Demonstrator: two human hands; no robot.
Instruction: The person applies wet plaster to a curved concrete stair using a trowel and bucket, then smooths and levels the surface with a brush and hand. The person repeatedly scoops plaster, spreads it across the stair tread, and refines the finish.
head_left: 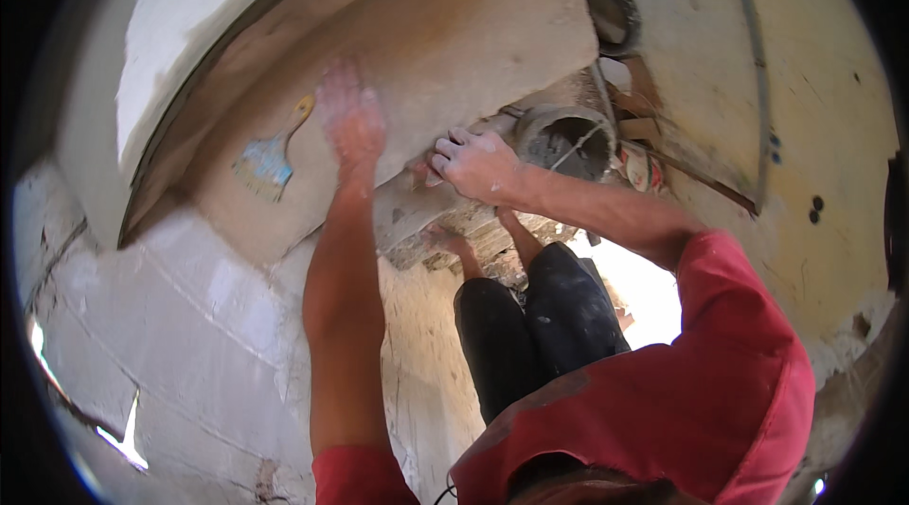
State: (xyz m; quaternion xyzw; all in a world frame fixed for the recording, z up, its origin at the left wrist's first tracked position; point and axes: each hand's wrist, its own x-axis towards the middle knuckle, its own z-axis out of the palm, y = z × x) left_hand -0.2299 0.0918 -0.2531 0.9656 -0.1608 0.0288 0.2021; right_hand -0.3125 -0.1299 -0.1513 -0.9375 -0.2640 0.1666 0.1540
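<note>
My left hand (352, 122) lies palm down with its fingers stretched out on a broad, dusty tan board (454, 22); its fingertips are slightly blurred. Beside it on the board, to the left, rests a wide paintbrush (268, 159) with a yellow handle end and a pale blue, stained head. My right hand (476, 164) is at the board's near edge, its whitened fingers curled and closed. Whatever those fingers hold, if anything, is too small and covered to make out.
Right of the board stands a bucket (565, 141) with grey stuff inside and a stick or handle across it. A dark round tub (611, 15) is farther back. Wood scraps (641, 131) lie near the bucket. A yellowish wall (814, 126) rises at the right.
</note>
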